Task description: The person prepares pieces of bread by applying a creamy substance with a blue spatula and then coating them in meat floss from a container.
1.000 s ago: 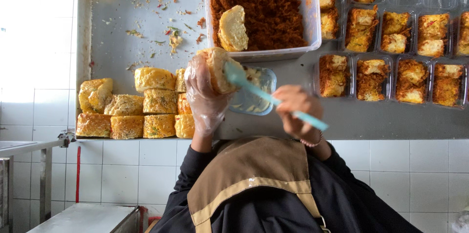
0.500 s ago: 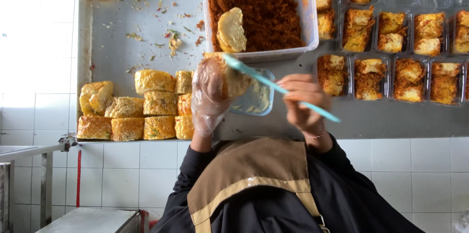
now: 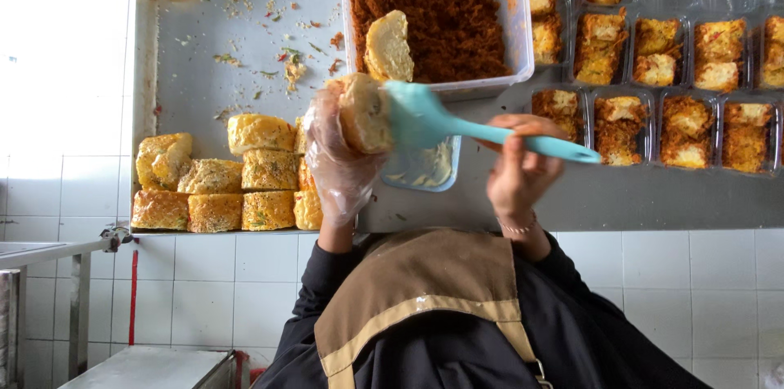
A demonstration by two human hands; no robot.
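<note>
Left hand (image 3: 343, 162) in clear glove clamped round bread slice (image 3: 365, 114); right hand (image 3: 523, 167) gripping teal spatula (image 3: 457, 123), blade pressed on slice at 9 o'clock.

The spatula (image 3: 457, 124) is pale turquoise, its blade against a bread piece (image 3: 363, 111) that is cream inside with a golden-brown crust. The left hand (image 3: 339, 160) wears a clear, glossy plastic glove. Just beyond the spatula, the clear tub (image 3: 514, 22) holds rust-brown floss, with a cream bread half (image 3: 388, 46) lying on it. Left of the spatula, the stacked buns (image 3: 220, 181) are yellow-gold, speckled green and brown. Right of it, the clear trays (image 3: 678, 54) hold yellow pieces topped with brown. The metal tray (image 3: 245, 54) is grey, flecked with green and red crumbs. The apron (image 3: 425, 299) is brown with a tan stripe, over black sleeves.
</note>
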